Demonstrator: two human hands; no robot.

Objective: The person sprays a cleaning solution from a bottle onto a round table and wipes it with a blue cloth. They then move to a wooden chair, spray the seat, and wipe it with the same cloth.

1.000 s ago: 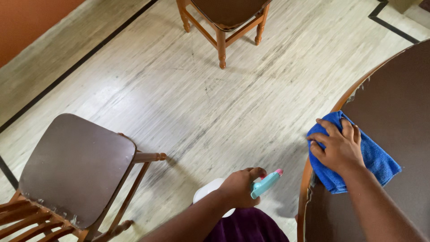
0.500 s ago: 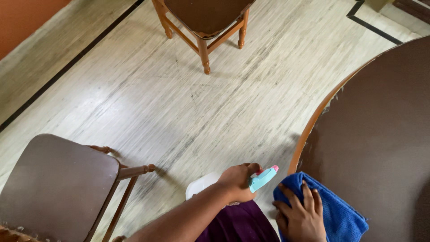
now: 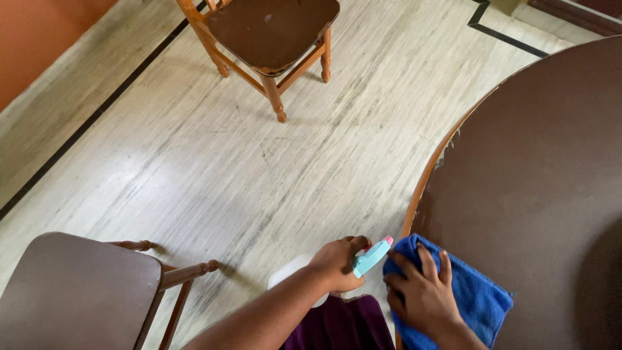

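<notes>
A pale, streaked floor [image 3: 214, 168] with a thin dark border line fills most of the view. On the right, a large round table [image 3: 538, 168] with a dark brown top and an orange-brown wooden rim curves in from the far right to the near edge. A wooden chair [image 3: 269, 32] with a dark seat stands at the far side, and a second chair [image 3: 78, 291] of the same kind sits at the near left.

At the near edge of the table lies a blue cloth [image 3: 476, 298], bunched over the rim. The right hand [image 3: 421, 295] presses flat on the cloth with fingers spread, not closed around it. Just left of it, off the table and above the floor, the left hand [image 3: 337, 262] is wrapped tight around a spray bottle [image 3: 370, 257]; its teal trigger head with a pink tip points toward the cloth, and the white body shows below the hand.
</notes>
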